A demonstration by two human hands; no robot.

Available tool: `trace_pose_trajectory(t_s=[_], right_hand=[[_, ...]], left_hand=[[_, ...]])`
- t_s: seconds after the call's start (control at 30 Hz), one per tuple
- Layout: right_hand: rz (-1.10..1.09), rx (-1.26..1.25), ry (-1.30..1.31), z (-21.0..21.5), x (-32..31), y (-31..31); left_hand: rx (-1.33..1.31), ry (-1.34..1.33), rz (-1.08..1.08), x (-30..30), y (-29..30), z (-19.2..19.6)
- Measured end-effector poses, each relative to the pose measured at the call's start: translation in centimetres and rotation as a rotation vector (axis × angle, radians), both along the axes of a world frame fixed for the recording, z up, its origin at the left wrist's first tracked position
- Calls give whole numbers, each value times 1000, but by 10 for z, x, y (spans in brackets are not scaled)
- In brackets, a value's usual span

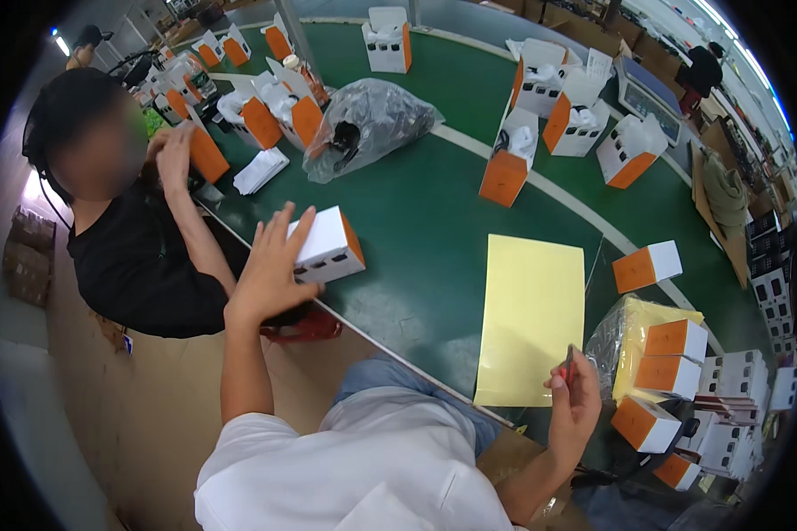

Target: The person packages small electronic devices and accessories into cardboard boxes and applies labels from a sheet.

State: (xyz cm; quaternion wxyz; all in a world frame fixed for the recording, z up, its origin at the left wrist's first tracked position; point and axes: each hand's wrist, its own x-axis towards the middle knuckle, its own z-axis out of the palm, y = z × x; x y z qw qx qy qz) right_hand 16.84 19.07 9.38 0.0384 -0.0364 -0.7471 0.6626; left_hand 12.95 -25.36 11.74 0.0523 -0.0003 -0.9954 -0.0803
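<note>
1. White with an orange end, the box (329, 245) lies on the green table (434, 239) near its front edge, on the person's left.
2. The left hand (270, 270) rests against the near side of the box, fingers spread and upright, palm on it, not closed round it.
3. The right hand (574, 403) is raised at the table edge, its fingers pinched on a small red tool (569, 367).
4. A yellow sheet (531, 319) lies flat on the table between the two hands, just left of the right hand.
5. Right of the sheet, a stack of boxes (673, 372) stands beside a plastic-wrapped yellow pack (629, 341).
6. A single box (648, 265) lies apart, above the stack.
7. A clear bag (367, 124) sits farther back, among opened boxes.
8. A co-worker in black (137, 257) sits at the left.
</note>
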Motion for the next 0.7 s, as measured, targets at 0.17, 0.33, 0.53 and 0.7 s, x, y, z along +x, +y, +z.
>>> trace_pose_trajectory(t_s=[0.17, 0.33, 0.53, 0.7], right_hand=[[30, 260, 66, 5, -8, -3], [-157, 185, -41, 4, -6, 1], [10, 449, -24, 2, 0, 9], [65, 502, -98, 2, -12, 5]], left_hand=[[375, 132, -56, -16, 27, 10], [488, 234, -351, -79, 93, -6], [509, 237, -443, -118, 149, -31], [655, 84, -802, -67, 194, -60]])
